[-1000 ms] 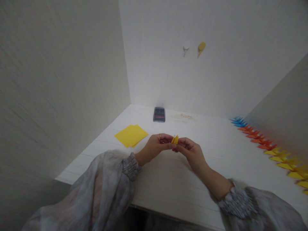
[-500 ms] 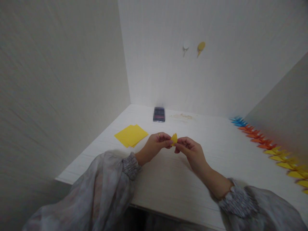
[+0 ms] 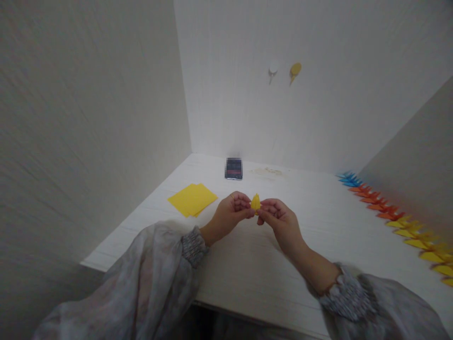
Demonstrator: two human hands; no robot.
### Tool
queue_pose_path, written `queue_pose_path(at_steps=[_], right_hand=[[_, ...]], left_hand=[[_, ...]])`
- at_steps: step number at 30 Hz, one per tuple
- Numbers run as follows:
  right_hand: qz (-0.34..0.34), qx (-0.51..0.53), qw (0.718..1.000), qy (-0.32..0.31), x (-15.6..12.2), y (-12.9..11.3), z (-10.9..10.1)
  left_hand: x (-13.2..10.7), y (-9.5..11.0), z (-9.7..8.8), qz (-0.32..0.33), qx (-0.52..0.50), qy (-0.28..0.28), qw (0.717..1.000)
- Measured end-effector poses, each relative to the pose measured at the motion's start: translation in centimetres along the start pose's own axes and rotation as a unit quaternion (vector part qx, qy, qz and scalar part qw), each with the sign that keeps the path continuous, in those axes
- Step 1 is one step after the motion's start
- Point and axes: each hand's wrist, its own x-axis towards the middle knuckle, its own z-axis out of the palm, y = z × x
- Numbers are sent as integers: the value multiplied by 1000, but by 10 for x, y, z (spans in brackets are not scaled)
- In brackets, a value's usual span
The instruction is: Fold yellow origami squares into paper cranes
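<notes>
Yellow paper first, over on the left: flat sheets [image 3: 191, 200], at least two, overlapping on the desk [image 3: 311, 208], no crease showing, so that share of the folding looks untouched. Along to the left hand [image 3: 228, 211], and its grip is a pinch, thumb and fingers closed on one side of a small folded piece [image 3: 255, 203]. Beyond that hand sits a dark block [image 3: 234, 168], too blurred to name. Now the piece itself, right between the two hands, pointed end up, layers folded together: well along, I'd judge, yet lacking the spread shape of those in the row. On its other side the right hand [image 3: 283, 218] is pinching too, fingertips closed on the paper. And far right, the finished-looking lot: blue shapes [image 3: 349, 179], then orange shapes [image 3: 381, 208], then yellow shapes [image 3: 432, 257] lined up near the wall, too blurred to count surely.
</notes>
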Motion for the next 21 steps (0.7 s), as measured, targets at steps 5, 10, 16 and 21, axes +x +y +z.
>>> queue_pose_path(at_steps=[5,10,16,21], right_hand=[[-42,-8,999,-20,0,0,-1],[-42,-17,999,-10,-1,0,-2],[-20,-1,1000,-22,-1,-2,-3],[-15,11,1000,-23,-2,-3,-4]], left_hand=[[0,2,-1,30,29,-14,999],[-1,5,-2,23,36,-17,999],[-1,4,-3,11,-15,-25,1000],[-1,3,-3,10,-24,-56,998]])
